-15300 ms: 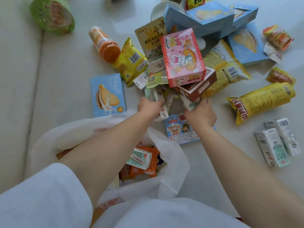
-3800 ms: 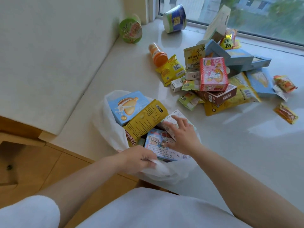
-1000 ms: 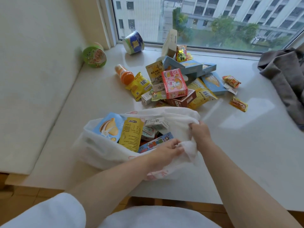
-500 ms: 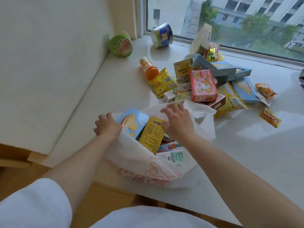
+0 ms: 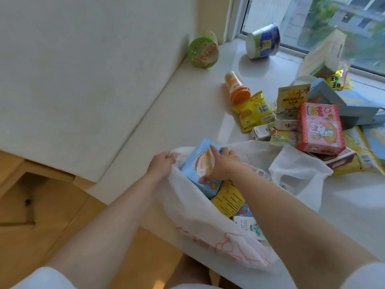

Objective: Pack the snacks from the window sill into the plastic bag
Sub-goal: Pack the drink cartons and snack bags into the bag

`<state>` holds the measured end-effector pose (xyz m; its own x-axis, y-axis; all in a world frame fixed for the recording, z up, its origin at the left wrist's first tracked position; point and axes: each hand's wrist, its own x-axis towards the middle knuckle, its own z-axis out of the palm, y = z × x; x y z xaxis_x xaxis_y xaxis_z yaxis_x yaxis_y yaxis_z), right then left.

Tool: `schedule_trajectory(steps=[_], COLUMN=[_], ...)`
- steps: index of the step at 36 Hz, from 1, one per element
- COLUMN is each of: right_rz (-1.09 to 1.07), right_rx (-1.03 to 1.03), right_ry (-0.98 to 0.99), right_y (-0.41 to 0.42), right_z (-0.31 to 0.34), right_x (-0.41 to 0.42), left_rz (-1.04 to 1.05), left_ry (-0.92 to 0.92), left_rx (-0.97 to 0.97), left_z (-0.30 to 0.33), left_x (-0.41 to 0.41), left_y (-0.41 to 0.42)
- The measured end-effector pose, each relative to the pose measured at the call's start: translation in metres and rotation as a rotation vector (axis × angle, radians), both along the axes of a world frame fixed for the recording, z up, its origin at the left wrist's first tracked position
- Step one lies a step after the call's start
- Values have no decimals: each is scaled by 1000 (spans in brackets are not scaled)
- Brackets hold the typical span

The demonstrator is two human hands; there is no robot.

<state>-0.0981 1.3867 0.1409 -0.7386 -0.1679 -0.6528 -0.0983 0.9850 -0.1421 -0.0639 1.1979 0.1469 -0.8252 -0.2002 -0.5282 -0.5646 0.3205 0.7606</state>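
Whereas half a second ago my right hand (image 5: 221, 164) lay over the yellow packet (image 5: 228, 200), it now rests on the blue biscuit box (image 5: 196, 172), thumb and fingers curled round it. My left hand (image 5: 161, 163) has kept its grip on the near-left rim of the white plastic bag (image 5: 200, 222), holding it open at the sill edge. Inside I see the blue biscuit box, the yellow packet and a small white carton (image 5: 249, 225). Just beyond the bag lies the unpacked heap on the window sill (image 5: 187, 105): a pink rabbit box (image 5: 319, 127), a yellow crisp bag (image 5: 253, 113), an orange bottle (image 5: 237, 87). Farthest stand a green cup (image 5: 203, 53) and a blue cup (image 5: 263, 41), both tipped.
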Motion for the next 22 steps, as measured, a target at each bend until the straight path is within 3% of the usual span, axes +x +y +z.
schedule_trajectory(steps=[10,16,22], right_rz=[-174,5,277], right_rx=[-89,-152,-42], right_ry=[-22,127,143], right_y=[20,3,1], right_z=[11,15,2], right_x=[-22,26,60], left_rz=[58,196,319], left_ry=[74,142,232], left_rx=[167,171,499], left_z=[19,21,34], left_x=[-7,-12,-12], left_y=[-8,-12,-14])
